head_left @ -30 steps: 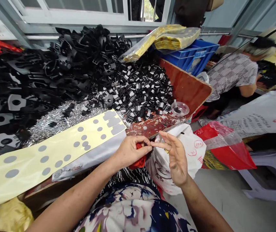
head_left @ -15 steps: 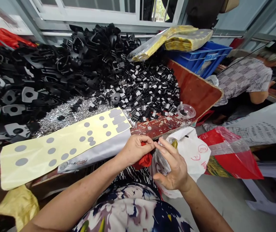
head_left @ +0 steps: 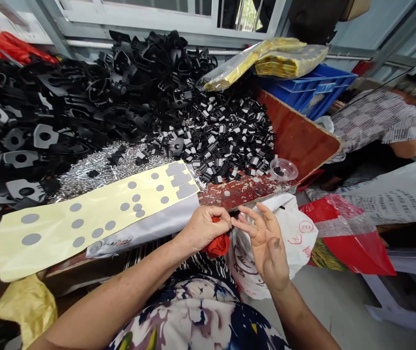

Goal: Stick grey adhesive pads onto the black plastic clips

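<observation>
My left hand (head_left: 206,228) is closed in a pinch above the front edge of the bench; whatever sits between thumb and forefinger is too small to make out. Beside it my right hand (head_left: 268,243) has its fingers spread and the palm partly showing, one fingertip meeting or nearly meeting the left fingertips. A bunched red cloth-like thing (head_left: 218,246) shows just under the left hand. To the left lies a pale yellow sheet (head_left: 98,214) with grey round stickers. Behind it are a heap of small silvery pins (head_left: 98,170) and a pile of small black-and-grey plastic parts (head_left: 222,136).
Large black plastic pieces (head_left: 72,102) are piled at the back left. A blue crate (head_left: 312,90) carries bagged yellow sheets (head_left: 284,61). A clear round dish (head_left: 283,169) stands near the red board (head_left: 298,129). White bags (head_left: 295,223) hang at right; another person (head_left: 379,116) sits beyond.
My right hand has turned so its palm faces more upward and its fingers have fanned out. The left hand keeps its pinch in nearly the same place. The view has shifted slightly.
</observation>
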`<state>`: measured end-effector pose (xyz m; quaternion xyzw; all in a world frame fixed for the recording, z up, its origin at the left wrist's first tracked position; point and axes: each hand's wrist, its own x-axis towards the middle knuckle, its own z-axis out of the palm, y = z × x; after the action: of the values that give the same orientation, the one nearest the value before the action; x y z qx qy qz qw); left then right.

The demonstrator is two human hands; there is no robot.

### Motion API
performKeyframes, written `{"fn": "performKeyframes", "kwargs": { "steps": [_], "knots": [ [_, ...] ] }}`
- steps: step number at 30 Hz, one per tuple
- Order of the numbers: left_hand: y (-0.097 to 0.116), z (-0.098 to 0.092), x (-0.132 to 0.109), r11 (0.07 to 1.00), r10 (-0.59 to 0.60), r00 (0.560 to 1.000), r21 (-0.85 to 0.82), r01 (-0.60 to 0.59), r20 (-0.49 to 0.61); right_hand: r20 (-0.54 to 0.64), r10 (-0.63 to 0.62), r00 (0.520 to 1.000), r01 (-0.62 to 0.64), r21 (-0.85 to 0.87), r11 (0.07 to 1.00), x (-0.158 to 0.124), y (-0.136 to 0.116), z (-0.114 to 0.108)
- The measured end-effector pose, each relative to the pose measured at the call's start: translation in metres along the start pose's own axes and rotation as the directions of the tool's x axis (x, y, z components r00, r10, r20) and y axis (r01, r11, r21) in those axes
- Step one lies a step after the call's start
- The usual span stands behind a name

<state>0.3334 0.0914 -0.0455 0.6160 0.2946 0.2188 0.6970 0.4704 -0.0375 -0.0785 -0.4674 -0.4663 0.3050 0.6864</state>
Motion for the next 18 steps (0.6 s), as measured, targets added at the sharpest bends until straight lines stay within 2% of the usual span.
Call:
{"fn": "performKeyframes", "kwargs": {
  "steps": [5,9,11,13,16,18],
  "knots": [
    [0.001,-0.003,-0.004,0.998,-0.025,0.999,-0.056,0.027,0.036,0.061,0.122,0.991,-0.129,0.130,0.983,0.005,-0.004,-0.005],
    [0.003,-0.005,-0.009,0.996,-0.045,0.996,-0.067,0.050,0.079,0.088,0.171,0.981,-0.188,0.260,0.947,0.008,-0.005,-0.007],
    [0.005,-0.007,-0.012,0.999,-0.034,0.994,0.040,0.030,0.102,0.089,0.169,0.982,-0.187,0.263,0.947,0.008,-0.006,-0.008],
    [0.007,-0.010,-0.014,0.965,-0.005,0.997,0.260,-0.014,0.074,0.088,0.152,0.984,-0.167,0.209,0.963,0.009,-0.007,-0.009],
    [0.010,-0.014,-0.017,0.809,0.135,0.991,0.578,-0.108,-0.004,0.092,0.123,0.988,-0.130,0.071,0.989,0.008,-0.009,-0.010],
    [0.010,-0.015,-0.017,0.705,0.256,0.966,0.679,-0.206,0.027,0.107,0.115,0.988,-0.115,-0.012,0.993,0.006,-0.010,-0.012]
  ]
}}
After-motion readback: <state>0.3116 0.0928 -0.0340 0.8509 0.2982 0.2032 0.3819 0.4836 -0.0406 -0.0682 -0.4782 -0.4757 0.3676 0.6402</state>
